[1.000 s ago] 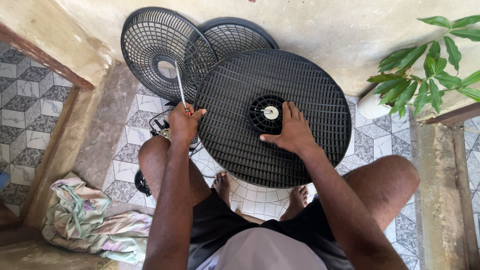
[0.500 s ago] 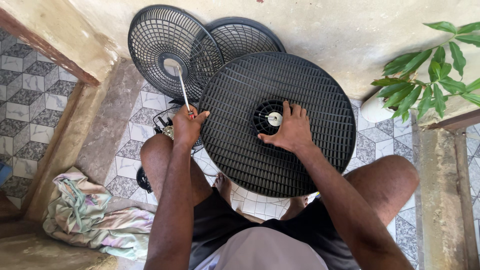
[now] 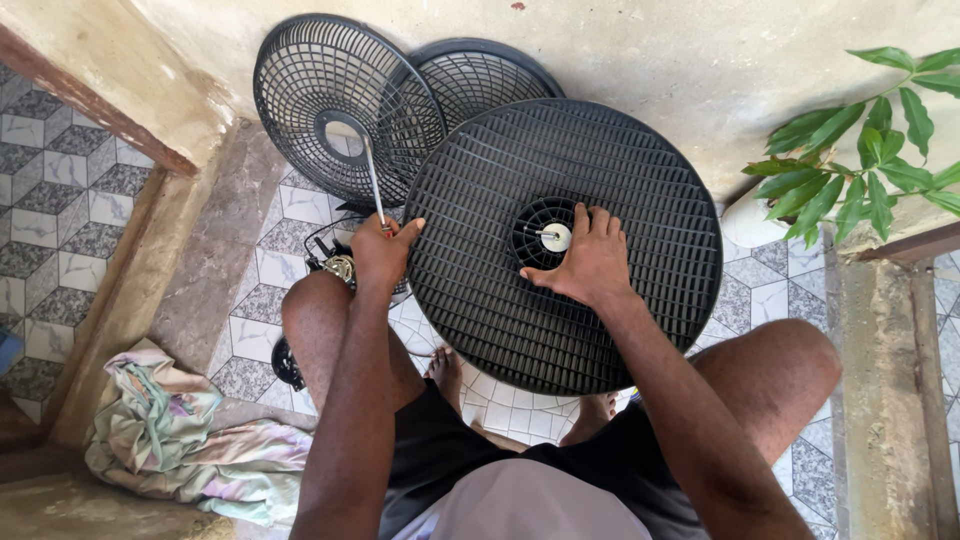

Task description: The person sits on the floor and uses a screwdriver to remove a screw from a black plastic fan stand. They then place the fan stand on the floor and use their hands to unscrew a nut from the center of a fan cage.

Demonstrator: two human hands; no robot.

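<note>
Fan grille [image 3: 600,300], black, round and ribbed, is resting tilted across the person's knees at the middle of the view. It is looking light for its width, thin plastic that would be flexing if gripped at one edge only; the rim at 3 and 9 o'clock, or the sturdy hub ring, are seeming the safest places to take hold. The right hand [image 3: 585,262] is lying spread on the ribs, fingertips touching the hub where a small white cap [image 3: 556,237] is sitting. The left hand [image 3: 383,252] is closing around a thin screwdriver [image 3: 373,180], shaft pointing toward 12 o'clock, just beside the grille's 9 o'clock rim. Two more grilles [image 3: 345,100] are leaning on the wall at 11 o'clock. No packages, labels or signs are showing; a crumpled cloth [image 3: 170,440] is lying at 8 o'clock.
</note>
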